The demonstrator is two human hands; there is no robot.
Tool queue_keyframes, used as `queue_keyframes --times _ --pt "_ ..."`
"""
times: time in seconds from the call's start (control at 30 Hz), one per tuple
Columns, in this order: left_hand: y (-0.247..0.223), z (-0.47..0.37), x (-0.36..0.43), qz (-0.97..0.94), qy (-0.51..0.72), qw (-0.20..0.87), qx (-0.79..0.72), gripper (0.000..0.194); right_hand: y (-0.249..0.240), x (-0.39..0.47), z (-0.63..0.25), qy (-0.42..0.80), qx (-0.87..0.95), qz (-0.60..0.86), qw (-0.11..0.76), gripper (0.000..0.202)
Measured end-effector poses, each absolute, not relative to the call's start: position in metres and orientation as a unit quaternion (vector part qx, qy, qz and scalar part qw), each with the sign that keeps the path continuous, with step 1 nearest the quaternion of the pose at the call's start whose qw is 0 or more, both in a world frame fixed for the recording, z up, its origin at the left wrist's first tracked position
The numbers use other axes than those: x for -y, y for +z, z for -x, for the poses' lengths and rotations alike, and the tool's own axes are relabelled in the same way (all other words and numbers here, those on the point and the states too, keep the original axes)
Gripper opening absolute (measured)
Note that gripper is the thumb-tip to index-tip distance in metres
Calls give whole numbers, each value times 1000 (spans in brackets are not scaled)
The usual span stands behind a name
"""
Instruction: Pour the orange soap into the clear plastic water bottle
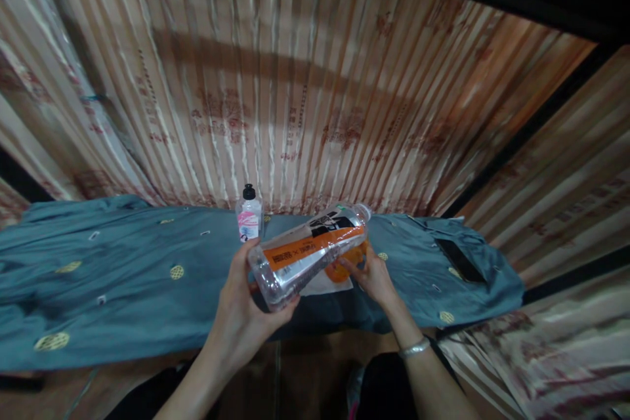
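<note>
A large clear plastic bottle (315,246) with an orange, black and silver label lies tilted in the air, its neck toward the upper right. My left hand (246,305) is wrapped round its base end. Near the neck end, my right hand (370,275) has its fingers on an orange object (340,270), partly hidden behind the bottle. Beneath them a white sheet (325,285) shows on the blue cloth. Behind my left hand stands a small clear bottle (249,216) with a black cap and a pink and white label.
Blue patterned cloth (138,275) covers the long surface in front of me. A dark flat object (459,260) lies on it at the right. Behind hangs a pleated, printed curtain (275,79), with dark frame bars at the sides.
</note>
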State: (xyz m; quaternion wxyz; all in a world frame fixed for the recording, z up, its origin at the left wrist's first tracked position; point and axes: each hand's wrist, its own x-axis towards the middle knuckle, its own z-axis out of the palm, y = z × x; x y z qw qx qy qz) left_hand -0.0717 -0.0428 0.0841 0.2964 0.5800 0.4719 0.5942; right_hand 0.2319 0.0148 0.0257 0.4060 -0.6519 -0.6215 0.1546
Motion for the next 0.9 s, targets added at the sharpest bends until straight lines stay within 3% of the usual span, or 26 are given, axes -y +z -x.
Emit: queue_keyframes --times 0.27,0.43,0.7,0.9 --pt "81 89 34 -603 563 331 -458 91 25 -16 -229 138 623 650 413 56" --pt "82 81 38 -585 584 297 -478 91 26 -16 -228 148 610 664 408 63" --pt "87 76 41 -581 591 275 -487 90 28 -15 -232 134 631 655 395 58" --pt "86 91 33 -603 559 318 -472 95 32 -14 -231 146 630 651 397 48"
